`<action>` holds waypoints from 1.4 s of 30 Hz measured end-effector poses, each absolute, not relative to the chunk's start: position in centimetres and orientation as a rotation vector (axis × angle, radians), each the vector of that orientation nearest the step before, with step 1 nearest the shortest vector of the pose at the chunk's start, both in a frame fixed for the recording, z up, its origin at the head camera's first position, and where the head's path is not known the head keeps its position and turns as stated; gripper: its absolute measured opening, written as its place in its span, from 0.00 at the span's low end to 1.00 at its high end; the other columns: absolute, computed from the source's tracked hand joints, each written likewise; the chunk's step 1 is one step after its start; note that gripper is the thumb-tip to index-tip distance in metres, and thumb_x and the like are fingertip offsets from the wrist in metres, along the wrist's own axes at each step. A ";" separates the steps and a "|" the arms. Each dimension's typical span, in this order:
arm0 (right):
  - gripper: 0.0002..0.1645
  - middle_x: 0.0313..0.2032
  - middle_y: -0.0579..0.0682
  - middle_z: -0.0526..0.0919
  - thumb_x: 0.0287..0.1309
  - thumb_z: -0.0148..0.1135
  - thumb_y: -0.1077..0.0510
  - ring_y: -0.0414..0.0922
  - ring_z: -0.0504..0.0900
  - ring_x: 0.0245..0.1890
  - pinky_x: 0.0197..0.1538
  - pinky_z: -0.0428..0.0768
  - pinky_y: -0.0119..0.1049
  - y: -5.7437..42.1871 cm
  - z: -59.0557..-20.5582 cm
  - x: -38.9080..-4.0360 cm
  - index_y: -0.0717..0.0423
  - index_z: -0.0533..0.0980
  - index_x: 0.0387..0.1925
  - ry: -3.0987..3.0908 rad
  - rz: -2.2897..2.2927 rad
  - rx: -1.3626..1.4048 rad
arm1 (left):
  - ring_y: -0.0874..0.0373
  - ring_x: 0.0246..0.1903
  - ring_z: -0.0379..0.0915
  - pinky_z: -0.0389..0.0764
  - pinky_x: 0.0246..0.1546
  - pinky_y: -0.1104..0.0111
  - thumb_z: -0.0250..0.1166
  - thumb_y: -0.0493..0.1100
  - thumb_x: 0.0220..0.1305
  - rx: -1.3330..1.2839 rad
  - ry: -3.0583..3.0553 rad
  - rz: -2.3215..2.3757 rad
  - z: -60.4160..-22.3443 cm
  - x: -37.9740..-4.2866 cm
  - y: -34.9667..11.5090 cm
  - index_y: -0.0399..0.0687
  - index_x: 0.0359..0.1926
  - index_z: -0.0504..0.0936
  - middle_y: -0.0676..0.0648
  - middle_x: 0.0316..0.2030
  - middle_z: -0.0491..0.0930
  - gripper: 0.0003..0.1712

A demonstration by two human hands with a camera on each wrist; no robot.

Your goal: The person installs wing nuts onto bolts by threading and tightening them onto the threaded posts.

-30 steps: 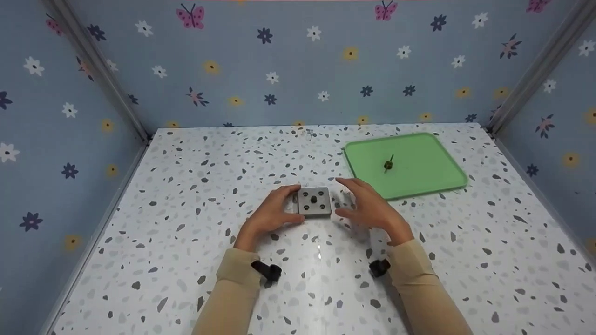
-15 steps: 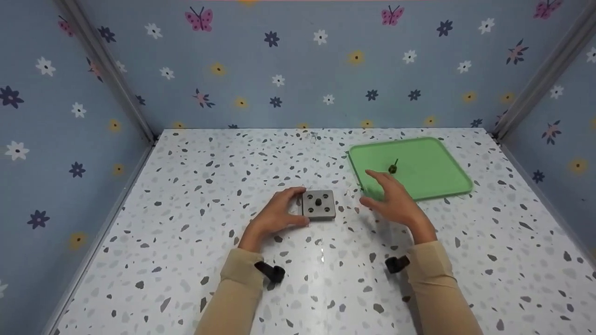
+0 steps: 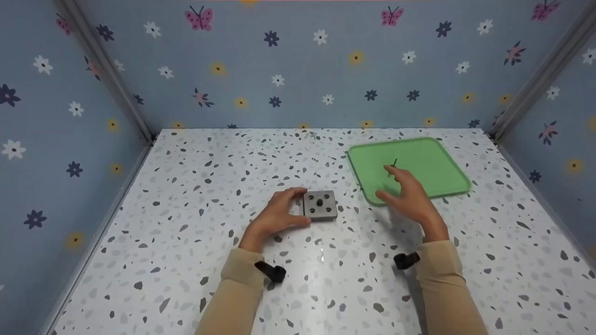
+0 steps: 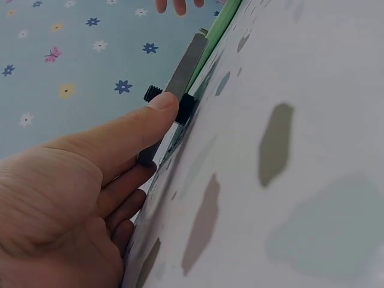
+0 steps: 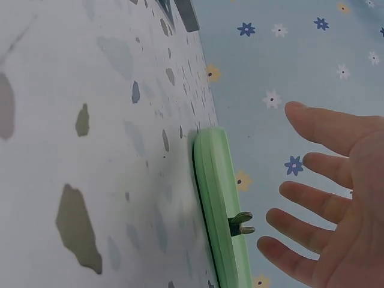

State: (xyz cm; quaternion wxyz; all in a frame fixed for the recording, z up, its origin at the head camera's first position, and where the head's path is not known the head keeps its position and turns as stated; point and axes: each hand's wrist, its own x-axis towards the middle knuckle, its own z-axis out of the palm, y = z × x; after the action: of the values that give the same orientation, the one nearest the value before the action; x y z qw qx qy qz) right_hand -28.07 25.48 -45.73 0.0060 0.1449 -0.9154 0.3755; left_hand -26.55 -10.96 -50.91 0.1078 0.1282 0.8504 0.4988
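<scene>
The left hand (image 3: 279, 215) lies on the speckled table (image 3: 186, 242) and grips the left edge of a small grey metal block (image 3: 320, 205), thumb on the near side and fingers curled round the far side. The left wrist view shows the thumb (image 4: 135, 135) pressed flat against the block's (image 4: 183, 63) rim, which looks like a bracing hold: it would pin the block to the table and keep it from sliding or turning. The block lies flat near the middle of the table, with four holes at its corners and a dark knob or screw standing in its centre.

The right hand (image 3: 406, 195) is released, grasping nothing, its fingers spread and relaxed. It hovers above the near left part of the green tray (image 3: 437, 172), which rests on the table to the right of the block and apart from it. On the tray lies a small dark part (image 3: 394, 164) with a thin stem, just beyond the fingertips in the head view; in the right wrist view the part (image 5: 241, 223) stands up from the tray (image 5: 216, 198) close to the fingers (image 5: 288, 219) but not touching them. The open, spread pose suits a hand nearing something small, with the fingers not yet closed for a pinch.

Both forearms wear tan sleeves. Blue walls printed with flowers and butterflies close in the table.
</scene>
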 end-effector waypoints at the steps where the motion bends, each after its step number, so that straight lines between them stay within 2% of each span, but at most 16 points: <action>1: 0.47 0.75 0.67 0.66 0.71 0.69 0.51 0.66 0.64 0.75 0.77 0.62 0.66 25.5 -45.7 -28.1 0.60 0.58 0.82 -2.862 1.179 0.455 | 0.46 0.78 0.54 0.50 0.82 0.49 0.84 0.47 0.54 0.371 2.506 1.465 -50.9 -26.5 -11.0 0.58 0.78 0.70 0.45 0.76 0.66 0.52; 11: 0.43 0.74 0.67 0.67 0.73 0.67 0.55 0.67 0.64 0.75 0.76 0.62 0.67 26.8 -45.3 -29.2 0.64 0.60 0.80 -2.898 1.057 0.479 | 0.45 0.78 0.55 0.50 0.81 0.45 0.84 0.47 0.53 0.337 2.492 1.475 -50.9 -26.5 -10.8 0.63 0.77 0.70 0.45 0.77 0.64 0.52; 16: 0.44 0.76 0.69 0.64 0.74 0.66 0.53 0.68 0.62 0.76 0.76 0.61 0.69 27.6 -45.2 -30.1 0.63 0.58 0.81 -2.951 1.002 0.435 | 0.44 0.77 0.55 0.50 0.81 0.45 0.84 0.47 0.52 0.328 2.477 1.485 -51.0 -26.4 -10.8 0.63 0.77 0.70 0.45 0.77 0.64 0.52; 25: 0.45 0.75 0.71 0.63 0.74 0.65 0.50 0.70 0.65 0.73 0.71 0.66 0.71 28.8 -45.1 -32.9 0.63 0.57 0.81 -2.996 0.966 0.350 | 0.45 0.77 0.56 0.52 0.81 0.46 0.84 0.46 0.52 0.336 2.485 1.491 -50.8 -26.4 -11.0 0.62 0.77 0.70 0.44 0.77 0.64 0.52; 30: 0.48 0.76 0.73 0.60 0.75 0.64 0.47 0.72 0.63 0.73 0.72 0.65 0.71 29.6 -45.3 -34.2 0.66 0.54 0.81 -3.046 0.986 0.360 | 0.45 0.77 0.55 0.52 0.81 0.48 0.84 0.46 0.51 0.362 2.486 1.498 -50.8 -26.4 -11.0 0.60 0.77 0.71 0.44 0.76 0.64 0.52; 42: 0.49 0.76 0.75 0.60 0.75 0.64 0.49 0.72 0.59 0.76 0.76 0.61 0.70 29.9 -46.8 -35.8 0.71 0.52 0.80 -3.035 1.084 0.357 | 0.45 0.77 0.55 0.52 0.81 0.45 0.84 0.48 0.51 0.339 2.488 1.475 -50.9 -26.3 -11.0 0.64 0.77 0.70 0.45 0.77 0.64 0.53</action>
State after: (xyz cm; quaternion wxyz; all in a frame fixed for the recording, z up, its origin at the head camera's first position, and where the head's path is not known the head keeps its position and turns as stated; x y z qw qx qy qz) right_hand -35.83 29.93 -46.76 -0.0505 0.1098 -0.9349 0.3338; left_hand -26.35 -10.99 -50.86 0.1145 0.1155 0.8488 0.5031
